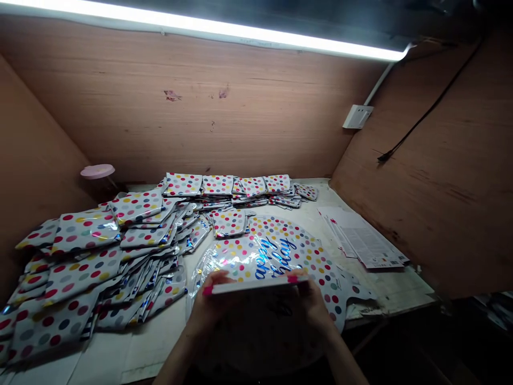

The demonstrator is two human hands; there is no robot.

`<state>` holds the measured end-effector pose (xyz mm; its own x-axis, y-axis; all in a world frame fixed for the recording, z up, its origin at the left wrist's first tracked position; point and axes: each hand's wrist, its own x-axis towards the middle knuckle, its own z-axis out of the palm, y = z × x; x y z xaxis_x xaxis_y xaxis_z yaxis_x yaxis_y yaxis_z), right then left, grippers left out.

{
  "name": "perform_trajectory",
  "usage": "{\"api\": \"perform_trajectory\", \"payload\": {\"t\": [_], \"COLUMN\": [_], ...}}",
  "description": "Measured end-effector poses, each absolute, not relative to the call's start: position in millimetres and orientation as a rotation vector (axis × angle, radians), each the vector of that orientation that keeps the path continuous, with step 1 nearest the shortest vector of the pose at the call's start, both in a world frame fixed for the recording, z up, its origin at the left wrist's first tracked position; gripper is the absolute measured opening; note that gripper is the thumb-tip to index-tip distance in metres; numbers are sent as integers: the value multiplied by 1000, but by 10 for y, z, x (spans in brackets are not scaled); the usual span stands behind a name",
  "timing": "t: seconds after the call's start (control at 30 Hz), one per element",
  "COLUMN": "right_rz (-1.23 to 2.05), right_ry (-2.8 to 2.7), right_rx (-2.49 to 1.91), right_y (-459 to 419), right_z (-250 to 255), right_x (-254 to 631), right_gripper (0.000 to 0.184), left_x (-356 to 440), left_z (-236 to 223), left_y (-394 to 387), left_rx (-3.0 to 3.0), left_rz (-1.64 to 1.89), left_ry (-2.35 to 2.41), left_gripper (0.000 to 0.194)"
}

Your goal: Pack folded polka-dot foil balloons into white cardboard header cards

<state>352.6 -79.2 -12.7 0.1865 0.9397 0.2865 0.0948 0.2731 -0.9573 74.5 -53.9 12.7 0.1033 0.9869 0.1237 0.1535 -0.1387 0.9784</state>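
You are gripping a pink-tipped white card strip (256,286) in your left hand (212,302) and right hand (310,305), just above a polka-dot foil birthday balloon (288,248), with folded foil balloons (136,251) lying left of it.

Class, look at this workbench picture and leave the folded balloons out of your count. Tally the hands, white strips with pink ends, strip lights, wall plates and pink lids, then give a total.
Hands: 2 (left hand, right hand)
White strips with pink ends: 1
Strip lights: 1
Wall plates: 1
Pink lids: 1
Total: 6
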Motion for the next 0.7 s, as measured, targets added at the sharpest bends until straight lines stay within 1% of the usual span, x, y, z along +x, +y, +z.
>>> {"api": "perform_trajectory", "payload": {"t": [0.07,0.13,0.23,0.37,0.5,0.6,0.7], "right_rz": [810,837,986,1242,1521,1646,1756], "right_ry": [-1236,-1204,-1038,-836,-678,-574,-467], "right_rx": [-1119,-1098,-1167,-1188,-1126,-1074,-1006], "right_y": [-889,-952,-970,-991,-1129,-1245,-1349], "right_z": [-204,-238,-235,-92,185,300,290], "right_x": [3446,3407,3407,3439,3437,3448,3503], "right_gripper": [15,15,24,38,41,39,39], "left_x": [780,798,814,850,895,934,990], "left_z": [99,82,107,267,419,417,375], "left_y": [-562,-571,-541,-558,-718,-839,-908], "left_rx": [1412,1344,1196,1041,824,733,704], "left_rz": [1256,1245,1089,981,931,894,867], "left_ry": [1162,1135,1186,1220,1206,1190,1192], "left_gripper": [19,18,23,36,48,51,51]}}
